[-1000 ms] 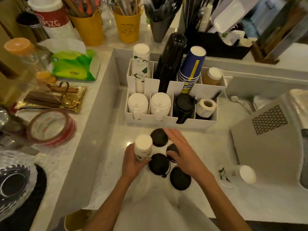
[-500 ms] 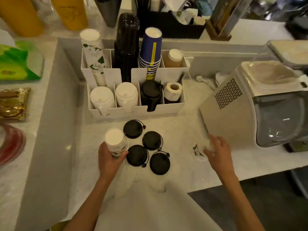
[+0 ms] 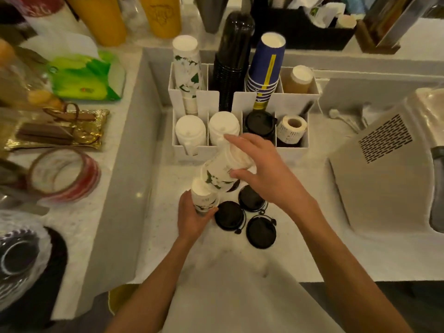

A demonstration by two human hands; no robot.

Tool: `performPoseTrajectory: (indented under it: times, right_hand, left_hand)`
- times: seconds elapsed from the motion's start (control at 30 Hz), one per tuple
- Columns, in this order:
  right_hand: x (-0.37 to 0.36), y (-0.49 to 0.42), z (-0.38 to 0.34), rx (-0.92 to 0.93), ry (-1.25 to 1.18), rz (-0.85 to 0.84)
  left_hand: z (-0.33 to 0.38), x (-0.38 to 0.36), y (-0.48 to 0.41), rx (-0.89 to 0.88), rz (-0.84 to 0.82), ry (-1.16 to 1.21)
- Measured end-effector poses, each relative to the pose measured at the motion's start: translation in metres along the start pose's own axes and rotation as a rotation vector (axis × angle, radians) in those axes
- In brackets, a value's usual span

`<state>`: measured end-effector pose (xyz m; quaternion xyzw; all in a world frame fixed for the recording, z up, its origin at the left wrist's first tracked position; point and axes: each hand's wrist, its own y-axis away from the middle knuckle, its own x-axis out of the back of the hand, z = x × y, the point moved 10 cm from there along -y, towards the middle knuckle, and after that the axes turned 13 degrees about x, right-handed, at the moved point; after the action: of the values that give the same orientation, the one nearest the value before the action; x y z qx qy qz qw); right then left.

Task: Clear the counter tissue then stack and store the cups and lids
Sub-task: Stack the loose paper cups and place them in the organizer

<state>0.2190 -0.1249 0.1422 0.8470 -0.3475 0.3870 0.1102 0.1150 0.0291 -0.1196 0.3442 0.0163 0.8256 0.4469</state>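
My left hand (image 3: 192, 217) grips an upside-down white paper cup with a green leaf print (image 3: 204, 198) standing on the counter. My right hand (image 3: 264, 171) holds a second leaf-print cup (image 3: 221, 171), tilted, its mouth just above the first cup's base. Three black lids (image 3: 229, 215) (image 3: 251, 197) (image 3: 260, 232) lie flat right of the left hand; a further one is partly hidden under the tilted cup. Behind stands a white organiser (image 3: 296, 94) with stacks of leaf-print cups (image 3: 186, 66), black cups (image 3: 234, 58), blue cups (image 3: 266, 66), white lids (image 3: 191, 133) and black lids (image 3: 259, 121).
A grey machine (image 3: 384, 169) stands close on the right. On the raised ledge at left lie a green tissue pack (image 3: 86, 78), a gold tray (image 3: 60, 131) and a tape roll (image 3: 63, 176). Yellow tumblers (image 3: 103, 18) line the back. A label roll (image 3: 292, 128) sits in the organiser.
My right hand picked up the cup that lay by the machine and carried it left, over the cup in my left hand. The view swung back to the left.
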Motion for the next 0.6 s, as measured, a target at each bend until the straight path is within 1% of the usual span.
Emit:
performPoseTrajectory:
  times: [0.07,0.13,0.27,0.33,0.5,0.6]
  right_hand:
    - [-0.026,-0.026,-0.02,0.085,-0.006,-0.141]
    - [-0.05,-0.039,-0.031,0.157,0.067,-0.266]
    - [-0.091,-0.043,-0.031,0.244,0.152,-0.399]
    - [-0.108,-0.039,-0.025,0.255,0.133,-0.436]
    - [-0.128,-0.035,-0.009,0.284,0.085,-0.44]
    - [-0.131,-0.033,-0.004,0.302,0.072,-0.438]
  left_hand:
    - [0.005,0.0,0.0,0.015,-0.026,0.019]
    - [0.012,0.003,-0.001,-0.024,-0.052,0.09]
    - [0.015,0.012,0.005,-0.032,-0.019,0.139]
    - [0.015,0.013,0.009,-0.027,-0.007,0.131]
    - [0.002,0.007,0.006,0.061,-0.005,0.078]
    - [0.002,0.006,0.006,0.051,-0.011,0.067]
